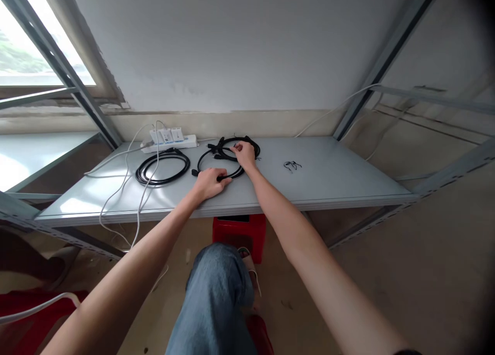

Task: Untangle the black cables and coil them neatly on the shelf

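Black cables (257,147), grey shelf (348,174), white plug strip (189,142) at ten o'clock, red stool (256,234) at six o'clock.

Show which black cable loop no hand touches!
The leftmost loop, in front of the white power strip. It lies apart; the left hand and right hand are at the other loops.

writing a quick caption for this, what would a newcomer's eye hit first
Probably the left hand and right hand, both at the black cables near the middle of the grey shelf. A separate coiled cable lies to their left, in front of a white power strip. The bright red stool also stands out, below the shelf's front edge.
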Demonstrator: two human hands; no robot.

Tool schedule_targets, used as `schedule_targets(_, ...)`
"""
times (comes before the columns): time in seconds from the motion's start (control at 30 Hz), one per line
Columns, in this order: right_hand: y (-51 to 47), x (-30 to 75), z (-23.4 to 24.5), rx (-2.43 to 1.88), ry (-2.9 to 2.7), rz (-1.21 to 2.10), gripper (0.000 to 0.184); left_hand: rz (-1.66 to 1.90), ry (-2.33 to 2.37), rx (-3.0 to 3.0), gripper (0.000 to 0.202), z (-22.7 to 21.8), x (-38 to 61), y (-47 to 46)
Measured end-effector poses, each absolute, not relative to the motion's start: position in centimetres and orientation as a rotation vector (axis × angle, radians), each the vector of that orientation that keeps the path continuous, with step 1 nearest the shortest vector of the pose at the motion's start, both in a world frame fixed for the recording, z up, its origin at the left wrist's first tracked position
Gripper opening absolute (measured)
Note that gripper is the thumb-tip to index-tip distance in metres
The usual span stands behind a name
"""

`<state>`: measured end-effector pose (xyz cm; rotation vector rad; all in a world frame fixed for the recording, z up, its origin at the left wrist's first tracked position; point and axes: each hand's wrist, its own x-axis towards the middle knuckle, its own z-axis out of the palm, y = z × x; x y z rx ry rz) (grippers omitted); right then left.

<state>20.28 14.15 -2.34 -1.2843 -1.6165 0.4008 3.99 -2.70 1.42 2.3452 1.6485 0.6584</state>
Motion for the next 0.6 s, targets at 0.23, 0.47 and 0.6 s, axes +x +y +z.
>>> schedule_targets(0.23, 13.71, 20.19, -1.97, -1.327, -1.695, 0.305, 0.011, 0.661, 1.657, 2.382, 0.026, 1.14, 4.00, -2.90)
schedule_targets(0.47, 13.91, 20.39, -2.35, -1.241, -1.666, 0.292, 0.012, 0.639, 1.656, 2.424, 0.027, 1.08, 3.98, -2.99)
schedule_targets(0.6, 14.10, 20.44, -2.28, -1.200, -1.617, 0.357, 0.014, 0.640, 1.664, 2.411, 0.026, 1.16, 4.01, -2.94)
